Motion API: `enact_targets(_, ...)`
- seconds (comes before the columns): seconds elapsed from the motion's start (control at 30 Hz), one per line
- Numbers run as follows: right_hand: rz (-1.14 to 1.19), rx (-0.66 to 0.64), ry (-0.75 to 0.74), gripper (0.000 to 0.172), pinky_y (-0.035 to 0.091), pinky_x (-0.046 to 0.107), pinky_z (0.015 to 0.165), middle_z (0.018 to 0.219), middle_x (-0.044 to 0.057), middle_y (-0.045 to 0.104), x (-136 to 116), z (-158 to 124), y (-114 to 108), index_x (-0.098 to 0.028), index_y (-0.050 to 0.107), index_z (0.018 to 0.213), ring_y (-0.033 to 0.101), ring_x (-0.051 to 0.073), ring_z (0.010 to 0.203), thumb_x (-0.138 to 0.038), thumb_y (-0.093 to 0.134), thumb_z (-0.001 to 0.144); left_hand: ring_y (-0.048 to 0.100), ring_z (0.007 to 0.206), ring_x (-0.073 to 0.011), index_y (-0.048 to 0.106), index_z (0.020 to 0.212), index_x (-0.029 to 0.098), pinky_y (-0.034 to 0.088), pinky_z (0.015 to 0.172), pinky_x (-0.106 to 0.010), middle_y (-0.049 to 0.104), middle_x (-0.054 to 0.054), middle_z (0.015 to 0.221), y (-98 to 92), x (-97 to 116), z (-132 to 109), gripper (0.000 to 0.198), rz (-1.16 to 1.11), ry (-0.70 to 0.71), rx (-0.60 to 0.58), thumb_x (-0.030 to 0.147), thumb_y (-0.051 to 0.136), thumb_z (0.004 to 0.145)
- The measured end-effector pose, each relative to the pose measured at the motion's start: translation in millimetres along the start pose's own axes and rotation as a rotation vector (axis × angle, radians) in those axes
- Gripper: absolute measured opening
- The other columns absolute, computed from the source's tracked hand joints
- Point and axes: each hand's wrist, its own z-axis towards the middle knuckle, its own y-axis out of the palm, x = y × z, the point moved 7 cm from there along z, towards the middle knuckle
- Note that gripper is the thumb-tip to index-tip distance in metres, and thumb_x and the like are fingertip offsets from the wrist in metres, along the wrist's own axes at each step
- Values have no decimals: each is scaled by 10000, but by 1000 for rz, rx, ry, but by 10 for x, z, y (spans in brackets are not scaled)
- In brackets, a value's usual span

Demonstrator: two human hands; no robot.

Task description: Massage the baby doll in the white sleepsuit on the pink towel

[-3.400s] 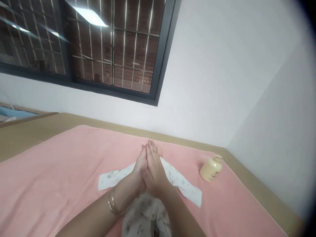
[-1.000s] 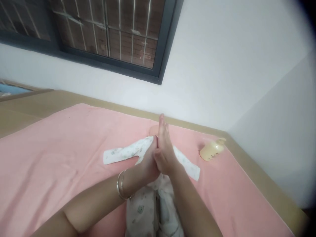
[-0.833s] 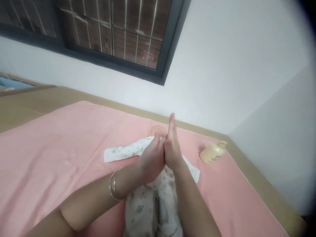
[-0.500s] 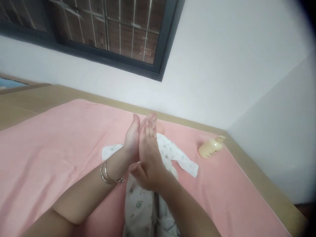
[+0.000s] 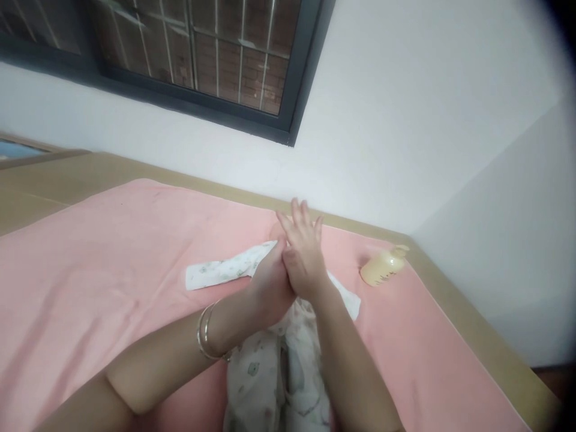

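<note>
Over a small white patterned baby outfit (image 5: pixel 254 369), my left hand (image 5: pixel 272 291) is closed against the palm side of my right hand (image 5: pixel 308 261), near the base of its thumb. The left fingers are largely hidden there. My right hand has its fingers spread, pointing away from me, its thumb lying over the left hand. Two thin bracelets (image 5: pixel 204 333) circle my left wrist. The outfit lies with its sleeves stretched out sideways, its middle covered by my hands. A rounded pinkish shape (image 5: pixel 275 230) shows just beyond its collar, mostly hidden.
A pale yellow pump bottle (image 5: pixel 380 269) lies tilted on the pink cloth (image 5: pixel 112 258) at the right. Beneath the cloth is a tan surface (image 5: pixel 103 171) whose far edge meets a white wall (image 5: pixel 382 150). A dark-framed window (image 5: pixel 288 123) with bars is above.
My hands were pressed palm to palm with fingers together. Now the left has closed against the right, the right fingers have spread, and both have shifted slightly right.
</note>
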Motion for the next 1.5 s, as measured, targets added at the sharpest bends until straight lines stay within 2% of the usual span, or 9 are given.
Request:
enact_targets(0.2, 86, 47, 161, 564, 4, 617, 1100, 1572, 59, 75, 665, -13, 52, -266, 220, 1490, 40, 256, 1436, -517, 128, 994, 281, 1396, -241, 489, 1345, 206, 206, 1170, -443, 436, -50, 1441, -65, 122, 117, 633, -52, -1, -83, 600, 226, 926)
enact_targets(0.33, 222, 178, 296, 559, 145, 533, 1130, 1562, 69, 135, 1045, -65, -196, -259, 263, 1479, 131, 220, 1428, -522, 210, 988, 439, 1293, -263, 553, 1288, 229, 296, 1116, -461, 523, -64, 1366, -213, -22, 129, 443, 564, 136, -110, 442, 471, 908)
enact_targets(0.47, 337, 310, 392, 527, 292, 478, 1102, 1484, 90, 353, 1275, -185, -317, -246, 348, 1449, 332, 213, 1362, -483, 297, 981, 570, 1109, -261, 635, 1137, 177, 393, 1028, -473, 649, -91, 1154, -214, -474, -35, 312, 1284, 306, -407, 278, 464, 896)
enact_targets(0.63, 322, -163, 49, 449, 296, 498, 1099, 1345, 86, 534, 1022, -424, 332, -243, 583, 1280, 423, 234, 1305, -486, 389, 956, 486, 1194, -297, 580, 1157, 77, 309, 1083, -478, 591, -167, 1213, -255, -751, -357, 350, 1655, 743, -455, 228, 451, 869)
enact_targets(0.83, 217, -402, -108, 495, 195, 519, 1133, 1432, 52, 435, 677, -447, 775, -246, 557, 1306, 276, 212, 1387, -465, 235, 1001, 556, 857, -244, 603, 904, 123, 446, 855, -417, 630, -103, 875, -251, -770, -392, 196, 1641, 683, -533, 232, 464, 819)
enact_targets(0.97, 237, -556, -205, 472, 183, 493, 1138, 1394, 10, 488, 562, -213, 915, -296, 589, 1261, 324, 186, 1365, -459, 226, 1010, 548, 875, -241, 585, 931, 125, 442, 844, -409, 617, -106, 890, -245, -744, -381, 200, 1662, 675, -520, 247, 457, 838)
enact_targets(1.17, 415, -500, 95, 500, 144, 501, 1151, 1488, 49, 334, 1025, -420, 836, -261, 443, 1396, 261, 223, 1393, -510, 335, 977, 552, 913, -241, 581, 953, 130, 437, 875, -405, 620, -114, 920, -246, -789, -409, 205, 1677, 714, -537, 246, 444, 854)
enact_targets(1.27, 555, -466, 206, 468, 183, 501, 1147, 1456, 33, 398, 983, -611, 687, -268, 535, 1328, 301, 232, 1376, -484, 287, 995, 549, 864, -239, 583, 910, 128, 448, 845, -398, 615, -104, 864, -255, -809, -398, 198, 1653, 720, -544, 251, 440, 847)
enact_targets(1.5, 463, -541, -124, 481, 183, 459, 1160, 1345, 36, 536, 460, -336, 898, -249, 538, 1328, 425, 191, 1303, -436, 229, 1010, 544, 846, -252, 558, 928, 129, 458, 788, -417, 603, -105, 890, -314, -823, -364, 219, 1633, 630, -537, 287, 479, 798)
